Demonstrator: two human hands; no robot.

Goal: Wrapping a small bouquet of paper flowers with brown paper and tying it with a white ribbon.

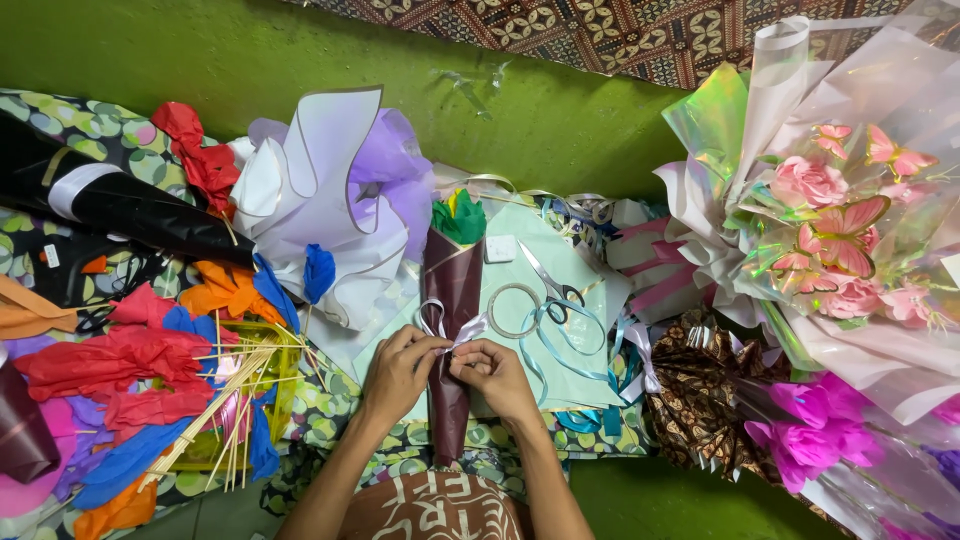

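Observation:
A small bouquet (453,290) wrapped in dark maroon paper lies in front of me, green and yellow paper sticking out of its top. A pale lilac ribbon (436,322) is looped around its middle. My left hand (397,372) and my right hand (495,375) meet on the wrap, each pinching an end of that ribbon. Both hands rest on the bouquet's lower half.
Scissors (550,282) and a clear tape roll (513,310) lie on light green paper to the right. A large pink butterfly bouquet (835,215) fills the right side. Wooden sticks (228,395), coloured crepe paper (110,360) and a lilac-white wrapped bouquet (320,190) lie left.

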